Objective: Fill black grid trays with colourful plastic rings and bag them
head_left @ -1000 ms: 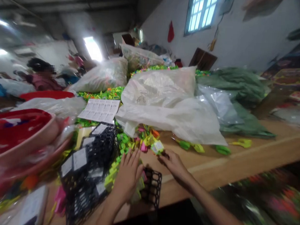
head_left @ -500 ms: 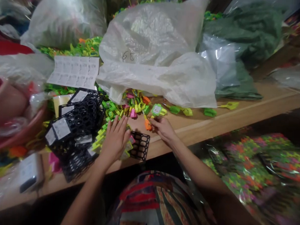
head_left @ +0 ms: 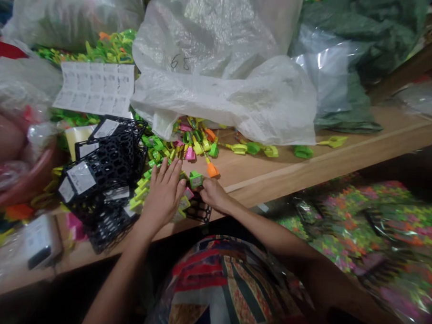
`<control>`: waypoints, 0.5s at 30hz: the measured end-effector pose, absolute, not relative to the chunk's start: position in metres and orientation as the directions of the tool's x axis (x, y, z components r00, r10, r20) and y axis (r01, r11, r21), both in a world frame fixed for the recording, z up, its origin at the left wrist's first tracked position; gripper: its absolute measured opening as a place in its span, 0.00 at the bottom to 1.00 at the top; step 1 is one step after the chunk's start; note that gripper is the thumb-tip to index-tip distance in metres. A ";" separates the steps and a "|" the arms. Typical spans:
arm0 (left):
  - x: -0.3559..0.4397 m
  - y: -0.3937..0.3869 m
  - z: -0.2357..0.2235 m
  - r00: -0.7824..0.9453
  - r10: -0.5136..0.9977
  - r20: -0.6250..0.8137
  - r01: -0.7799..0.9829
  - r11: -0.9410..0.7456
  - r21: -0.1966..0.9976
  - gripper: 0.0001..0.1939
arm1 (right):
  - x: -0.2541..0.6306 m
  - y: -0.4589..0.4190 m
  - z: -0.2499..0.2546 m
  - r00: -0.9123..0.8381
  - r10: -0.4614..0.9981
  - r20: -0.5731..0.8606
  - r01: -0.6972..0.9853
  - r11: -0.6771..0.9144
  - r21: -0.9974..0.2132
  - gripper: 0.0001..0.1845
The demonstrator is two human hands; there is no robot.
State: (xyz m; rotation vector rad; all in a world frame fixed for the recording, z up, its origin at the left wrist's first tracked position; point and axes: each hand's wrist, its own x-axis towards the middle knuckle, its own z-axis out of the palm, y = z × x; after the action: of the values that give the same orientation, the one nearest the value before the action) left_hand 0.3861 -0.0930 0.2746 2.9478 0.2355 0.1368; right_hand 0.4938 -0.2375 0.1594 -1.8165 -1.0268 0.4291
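Note:
My left hand [head_left: 164, 191] lies with its fingers stretched out over a group of yellow-green plastic pieces [head_left: 140, 193], partly hiding them. These pieces rest on a black perforated tray [head_left: 199, 211], whose right end shows beside the hand. Pinched in my right hand [head_left: 214, 194], just above that tray, is a small green toy watch [head_left: 195, 179] with a square greyish face. An orange piece [head_left: 212, 170] lies on the table just beyond my right fingers. Behind my hands is a loose heap of green, yellow and pink pieces [head_left: 190, 153].
Black perforated trays [head_left: 112, 164] with white labels are piled at left. A label sheet [head_left: 95, 87] lies behind them. White sacks [head_left: 222, 100] and a green sack [head_left: 364, 111] line the back. A pink basin [head_left: 25, 187] and a white device [head_left: 40, 240] stand left. Bagged colourful pieces [head_left: 359, 225] lie below right.
My right hand has moved left and nearer me with the green toy watch, to the tray. My left hand stays flat over the pieces. The view has shifted slightly.

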 end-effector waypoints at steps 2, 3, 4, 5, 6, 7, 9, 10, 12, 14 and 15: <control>0.389 -0.094 0.277 0.985 0.164 0.046 0.153 -0.970 0.188 0.32 | 0.494 -0.237 0.157 0.533 0.809 0.248 0.553 -0.111 -0.826 0.17; 0.391 -0.094 0.279 0.986 0.166 0.032 0.158 -0.969 0.189 0.32 | 0.494 -0.237 0.156 0.503 0.816 0.285 0.583 -0.077 -0.809 0.19; 0.394 -0.096 0.280 0.985 0.170 0.021 0.163 -0.968 0.188 0.33 | 0.495 -0.237 0.155 0.473 0.825 0.309 0.605 -0.050 -0.794 0.20; 0.398 -0.097 0.281 0.985 0.174 0.018 0.168 -0.968 0.185 0.33 | 0.496 -0.237 0.155 0.450 0.833 0.322 0.621 -0.032 -0.783 0.22; 0.401 -0.099 0.281 0.984 0.179 0.020 0.173 -0.969 0.178 0.34 | 0.496 -0.237 0.154 0.430 0.840 0.331 0.633 -0.020 -0.774 0.23; 0.405 -0.101 0.281 0.983 0.184 0.026 0.177 -0.969 0.171 0.34 | 0.496 -0.237 0.152 0.414 0.844 0.340 0.646 -0.009 -0.764 0.24; 0.409 -0.103 0.280 0.982 0.184 0.037 0.176 -0.972 0.157 0.33 | 0.495 -0.237 0.150 0.388 0.849 0.359 0.671 0.007 -0.741 0.25; 0.410 -0.104 0.280 0.984 0.174 0.038 0.167 -0.974 0.151 0.33 | 0.495 -0.237 0.150 0.378 0.852 0.362 0.683 0.008 -0.731 0.25; 0.411 -0.104 0.279 0.989 0.142 0.037 0.135 -0.981 0.136 0.33 | 0.496 -0.234 0.152 0.368 0.870 0.328 0.698 -0.026 -0.716 0.21; 0.409 -0.102 0.279 0.994 0.105 0.027 0.101 -0.987 0.122 0.31 | 0.504 -0.230 0.162 0.354 0.907 0.229 0.700 -0.094 -0.708 0.17; 0.408 -0.101 0.280 0.995 0.096 0.023 0.093 -0.989 0.116 0.30 | 0.512 -0.229 0.169 0.331 0.927 0.177 0.699 -0.114 -0.706 0.14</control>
State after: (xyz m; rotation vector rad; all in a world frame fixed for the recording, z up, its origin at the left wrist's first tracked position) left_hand 0.4078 -0.1014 0.2797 3.0227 0.1436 0.0433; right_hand 0.5120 -0.2289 0.1687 -1.8773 -1.4326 0.4026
